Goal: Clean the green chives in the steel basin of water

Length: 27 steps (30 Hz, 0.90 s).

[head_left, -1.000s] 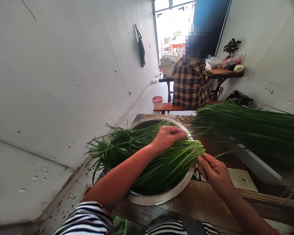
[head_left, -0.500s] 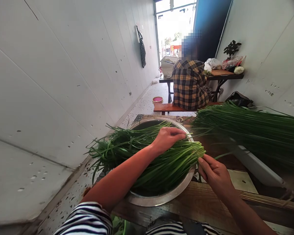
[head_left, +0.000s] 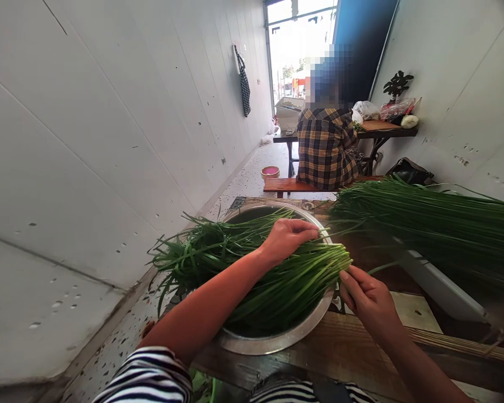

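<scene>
Garlic chives [head_left: 285, 285] lie across a round metal basin [head_left: 273, 344], their pale cut ends jutting over its right rim and their leaves hanging past the left. My left hand [head_left: 289, 238] is closed in a pinch above the bundle, with a short pale chive stem tip showing past the fingertips. At the lower edge of the stem ends, my right hand [head_left: 367, 291] pinches thumb against fingers on the chives; exactly how many stems it grips is hidden. One thin green leaf extends rightward just beyond that hand.
A large heap of chives [head_left: 437, 218] lies at right above a white tray edge [head_left: 441, 280], on the wooden table [head_left: 319, 336]. Beyond, a person in a plaid shirt [head_left: 325, 148] sits on a red bench [head_left: 273, 184]. The white wall [head_left: 109, 140] runs along the left.
Both hands and the chives look practically unchanged. The seated person's head and upper body have shifted slightly.
</scene>
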Tool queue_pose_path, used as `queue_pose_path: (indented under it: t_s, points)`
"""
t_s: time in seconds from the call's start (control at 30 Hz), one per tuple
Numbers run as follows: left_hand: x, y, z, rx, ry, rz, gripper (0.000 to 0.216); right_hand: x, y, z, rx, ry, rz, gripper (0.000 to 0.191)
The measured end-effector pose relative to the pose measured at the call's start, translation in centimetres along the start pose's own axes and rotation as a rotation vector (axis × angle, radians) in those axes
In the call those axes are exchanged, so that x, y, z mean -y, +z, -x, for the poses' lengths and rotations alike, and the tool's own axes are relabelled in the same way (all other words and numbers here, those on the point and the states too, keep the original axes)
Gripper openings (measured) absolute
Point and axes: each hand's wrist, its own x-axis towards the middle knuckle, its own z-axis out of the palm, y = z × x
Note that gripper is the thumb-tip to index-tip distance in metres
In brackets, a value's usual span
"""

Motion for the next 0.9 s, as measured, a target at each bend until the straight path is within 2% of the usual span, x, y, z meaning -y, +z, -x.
queue_pose_path:
  t_s: [0.9]
  points:
    - [-0.26,0.24,0.23,-0.020,-0.026,0.065,0.023,-0.42,-0.07,0.10,0.006,0.024,-0.047,0.037]
